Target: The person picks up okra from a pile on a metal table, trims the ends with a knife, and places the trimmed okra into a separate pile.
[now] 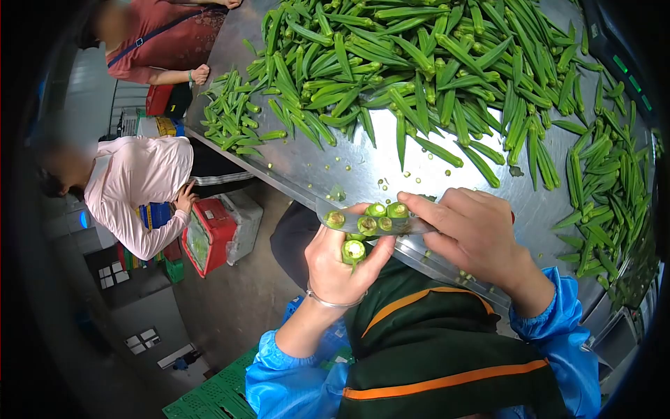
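Observation:
My left hand (338,264) is wrapped around a small bunch of okra (354,251), stem ends turned up toward me. One pale, freshly cut end faces the camera between thumb and fingers. In my right hand (469,227) is a knife (414,225), its metal blade lying across the top of the bunch, index finger stretched along it. Several round okra ends show at the blade. A bit of red shows beside the right hand. Both hands are at the near edge of the metal table (300,164), with small cut-off pieces scattered on its surface.
A large okra pile (419,63) covers the table's far side. More okra lies in a heap at the right (604,181) and a smaller one at the left (230,112). Two people stand at the left, near a red crate (208,234). A green crate (216,394) is below.

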Demonstrator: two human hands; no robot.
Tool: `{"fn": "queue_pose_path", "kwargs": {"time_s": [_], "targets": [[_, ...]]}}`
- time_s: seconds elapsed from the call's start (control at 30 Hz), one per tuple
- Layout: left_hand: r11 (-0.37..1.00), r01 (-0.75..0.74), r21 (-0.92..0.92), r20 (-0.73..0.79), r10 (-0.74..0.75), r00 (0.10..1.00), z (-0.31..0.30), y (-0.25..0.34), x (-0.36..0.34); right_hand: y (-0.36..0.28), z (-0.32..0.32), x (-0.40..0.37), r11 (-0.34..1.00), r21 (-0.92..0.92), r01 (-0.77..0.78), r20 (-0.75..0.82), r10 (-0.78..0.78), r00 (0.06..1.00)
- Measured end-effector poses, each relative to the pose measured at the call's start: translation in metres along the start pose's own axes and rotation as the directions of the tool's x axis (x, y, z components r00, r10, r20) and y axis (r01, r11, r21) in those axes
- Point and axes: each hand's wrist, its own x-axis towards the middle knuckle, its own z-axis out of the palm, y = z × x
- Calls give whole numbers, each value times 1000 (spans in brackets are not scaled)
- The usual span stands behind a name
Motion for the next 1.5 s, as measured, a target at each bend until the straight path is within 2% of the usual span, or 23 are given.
{"fn": "queue_pose_path", "kwargs": {"time_s": [0.1, 0.2, 0.27, 0.3, 0.33, 0.37, 0.4, 0.43, 0.5, 0.53, 0.6, 0.73, 0.87, 0.93, 1.03, 1.13, 1.2, 1.23, 1.27, 1.3, 1.37, 1.43, 1.5], "targets": [[999, 48, 14, 20, -48, 999, -2, 5, -1, 1, 0, -1, 999, -38, 3, 7, -2, 1000], [990, -58, 131, 53, 51, 997, -11, 3, -3, 13, 1, -4, 993, -119, 25, 58, -18, 998], [996, 94, 6, 66, -94, 993, -18, -3, -4, 40, 13, -13, 964, -147, -219, 35, 227, 973], [996, 94, 8, 55, -94, 994, -21, -10, -1, 39, 14, -12, 967, -146, -208, 36, 215, 976], [923, 309, -231, 153, -279, 948, -24, -19, 3, 34, 17, -16, 972, 56, -226, 84, 221, 972], [745, 513, -426, 292, -424, 858, -25, -28, 5, 27, 20, -22, 932, 258, -253, 139, 224, 965], [328, 573, -751, 441, -395, 806, -20, -35, 10, 26, 32, -27, 892, 364, -266, 94, 249, 964], [-73, 503, -861, 487, -402, 776, -9, -62, 10, 26, 33, -27, 895, 368, -253, 94, 235, 967], [-357, 393, -847, 520, -401, 754, 2, -73, 20, 26, 35, -32, 507, 559, -656, 343, 579, 739], [-354, 391, -849, 517, -406, 754, 5, -73, 23, 29, 34, -35, 505, 561, -656, 346, 576, 740], [-364, 333, -870, 466, -386, 796, 11, -71, 26, 36, 26, -44, 363, 590, -721, 440, 604, 664], [-438, 322, -839, 486, -339, 806, 18, -66, 32, 41, 17, -55, 283, 600, -748, 460, 643, 612], [-378, 346, -859, 486, -386, 784, 30, -58, 39, 37, 16, -63, 302, 617, -727, 407, 668, 622], [-249, 439, -863, 505, -438, 744, 43, -60, 43, 34, 12, -71, 336, 625, -704, 361, 675, 643], [-250, 688, -681, 715, -432, 551, 91, -81, 48, 23, 8, -103, 455, 630, -630, 185, 700, 690], [-309, 751, -584, 804, -346, 483, 161, -49, 73, 3, -2, -121, 666, 581, -467, 12, 567, 823], [-303, 766, -567, 822, -143, 552, 201, 9, 98, -5, -4, -127, 657, 635, -406, 8, 520, 854], [-294, 771, -565, 800, 35, 600, 211, 39, 107, -5, -1, -128, 626, 692, -359, -9, 505, 863], [-179, 769, -614, 738, 215, 640, 206, 67, 112, -7, 0, -125, 635, 685, -358, -10, 500, 866], [8, 743, -669, 742, 64, 667, 203, 90, 111, -8, 2, -121, 598, 720, -352, -25, 529, 848], [147, 607, -781, 624, 216, 751, 198, 94, 118, -6, 4, -119, 560, 754, -343, -33, 554, 832], [445, 428, -787, 548, 183, 816, 194, 53, 123, 0, 8, -119, 371, 823, -431, 74, 681, 728], [684, 265, -679, 449, 102, 888, 176, -10, 124, 6, 12, -114, 328, 844, -424, 80, 706, 704]]}}
